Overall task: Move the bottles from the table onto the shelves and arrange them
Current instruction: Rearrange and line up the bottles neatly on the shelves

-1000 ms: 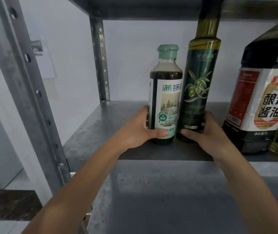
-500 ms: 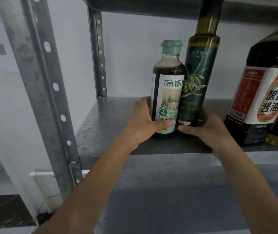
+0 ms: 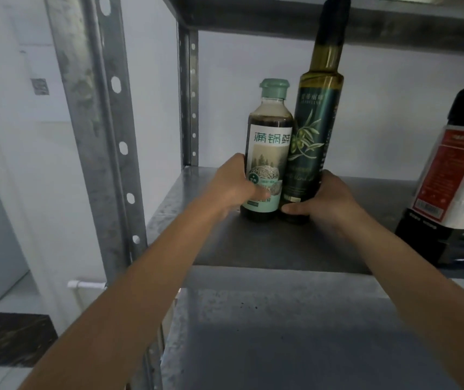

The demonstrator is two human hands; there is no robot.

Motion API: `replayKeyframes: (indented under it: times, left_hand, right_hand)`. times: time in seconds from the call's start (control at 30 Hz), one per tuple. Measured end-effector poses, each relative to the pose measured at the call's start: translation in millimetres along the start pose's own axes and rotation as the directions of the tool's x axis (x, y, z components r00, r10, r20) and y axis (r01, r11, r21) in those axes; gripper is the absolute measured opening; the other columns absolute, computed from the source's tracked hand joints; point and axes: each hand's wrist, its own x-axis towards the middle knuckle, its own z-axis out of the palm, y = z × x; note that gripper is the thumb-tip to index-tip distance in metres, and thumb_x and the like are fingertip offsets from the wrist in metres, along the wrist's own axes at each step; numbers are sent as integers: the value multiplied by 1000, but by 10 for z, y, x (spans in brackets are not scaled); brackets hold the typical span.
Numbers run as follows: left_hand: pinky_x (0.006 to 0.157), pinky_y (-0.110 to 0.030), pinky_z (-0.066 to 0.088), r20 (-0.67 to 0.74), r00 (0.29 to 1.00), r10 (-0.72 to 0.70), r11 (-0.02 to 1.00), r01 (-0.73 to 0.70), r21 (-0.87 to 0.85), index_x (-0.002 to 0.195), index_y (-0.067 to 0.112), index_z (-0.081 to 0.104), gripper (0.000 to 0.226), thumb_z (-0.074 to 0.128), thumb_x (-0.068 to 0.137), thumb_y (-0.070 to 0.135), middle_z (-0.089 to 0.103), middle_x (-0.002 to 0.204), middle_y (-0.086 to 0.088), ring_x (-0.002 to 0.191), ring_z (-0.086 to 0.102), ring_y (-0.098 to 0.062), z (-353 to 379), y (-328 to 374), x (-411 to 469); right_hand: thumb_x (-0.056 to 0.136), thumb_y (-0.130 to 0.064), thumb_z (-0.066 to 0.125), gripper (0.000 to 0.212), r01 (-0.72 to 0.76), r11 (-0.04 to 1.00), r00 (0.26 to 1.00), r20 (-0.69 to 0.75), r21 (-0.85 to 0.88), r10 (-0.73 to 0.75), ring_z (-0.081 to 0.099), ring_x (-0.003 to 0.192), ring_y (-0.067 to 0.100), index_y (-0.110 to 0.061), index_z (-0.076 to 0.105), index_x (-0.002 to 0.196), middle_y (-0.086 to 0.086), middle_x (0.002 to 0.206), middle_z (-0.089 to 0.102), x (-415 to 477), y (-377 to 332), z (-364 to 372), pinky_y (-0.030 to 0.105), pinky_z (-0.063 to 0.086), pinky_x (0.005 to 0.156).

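Head view: two bottles stand upright and touching on the metal shelf [image 3: 253, 249], left of its middle. The left hand [image 3: 233, 190] wraps around the lower part of the green-capped sauce bottle [image 3: 267, 153]; the right hand [image 3: 329, 198] curls around the base of the tall olive oil bottle [image 3: 315, 130]. To do this well, I would seat both bases flat, face the labels forward, stay apart from the soy sauce jug [image 3: 456, 178] at right, and release both hands gently so the tall bottle cannot tip.

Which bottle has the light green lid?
The short sauce bottle in the left hand. The tall olive oil bottle beside it has a dark top; the big jug shows no lid.
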Motion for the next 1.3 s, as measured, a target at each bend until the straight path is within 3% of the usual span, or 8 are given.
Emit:
replayKeyframes:
  times: [0.1, 0.23, 0.4, 0.5, 0.73, 0.93, 1.1, 1.3]
  left_hand:
    - [71, -28, 50, -14, 1000, -11, 1000, 11, -2, 117, 7, 58, 61, 85, 62, 4, 67, 111, -5, 102, 61, -19, -16, -25, 164]
    - [88, -34, 50, -99, 993, -60, 998, 63, 26, 121, 4, 56, 67, 87, 62, 8, 64, 120, -9, 111, 59, -23, -28, -106, 441]
    - [63, -20, 45, -233, 969, -86, 991, 108, 84, 122, 4, 52, 66, 85, 67, 16, 60, 122, -10, 113, 56, -23, -16, -223, 810]
    - [76, -24, 44, -290, 952, -103, 989, 128, 68, 120, 4, 52, 64, 85, 67, 16, 60, 122, -10, 112, 57, -22, -29, -322, 1026]
    - [76, -25, 45, -327, 937, -125, 991, 135, 7, 115, 8, 56, 57, 85, 67, 17, 64, 114, -5, 101, 58, -17, -130, -548, 1367]
    - [85, -31, 47, -382, 919, -102, 992, 121, 24, 116, 10, 51, 53, 81, 73, 17, 62, 119, -6, 110, 57, -23, -171, -682, 1479]
    - [91, -34, 47, -396, 914, -85, 995, 101, 21, 119, 10, 50, 51, 78, 76, 15, 62, 120, -6, 112, 57, -23, -158, -725, 1482]
    - [93, -35, 48, -419, 904, -90, 995, 96, -7, 122, 11, 52, 50, 76, 78, 17, 63, 120, -6, 111, 58, -22, -171, -779, 1496]
  right_hand:
    - [48, -18, 93, 83, -8, 995, 1000, 27, -97, 10, 58, 109, 20, -11, 53, 121, 4, 123, 62, 277, -26, 132, 24, 42, 80]
    - [46, -19, 93, 81, 15, 993, 999, 49, -113, -9, 56, 98, 14, -13, 56, 118, 5, 121, 63, 592, -28, 290, 23, 41, 75]
    - [49, -21, 93, 84, -4, 993, 999, 37, -119, 8, 57, 112, 24, -11, 52, 122, 8, 124, 60, 923, -12, 485, 27, 44, 81]
    - [49, -22, 93, 84, -4, 993, 1000, 27, -122, 8, 57, 110, 25, -10, 51, 121, 8, 122, 60, 1076, 14, 592, 28, 46, 81]
    - [51, -18, 91, 78, -9, 999, 999, 51, -41, 12, 52, 94, 17, -13, 48, 117, 6, 121, 59, 1414, 86, 775, 26, 41, 74]
    - [64, -13, 85, 81, -29, 997, 987, 161, 68, 18, 50, 118, 23, -13, 40, 132, 7, 134, 51, 1625, 185, 830, 27, 38, 84]
    - [73, -10, 79, 76, -5, 987, 978, 207, 163, -30, 47, 101, 12, -13, 35, 135, 7, 134, 50, 1604, 213, 906, 25, 39, 84]
    - [66, -13, 84, 77, 85, 979, 993, 66, 184, -98, 44, 102, 12, -14, 34, 124, 8, 129, 45, 1571, 225, 1000, 25, 39, 84]
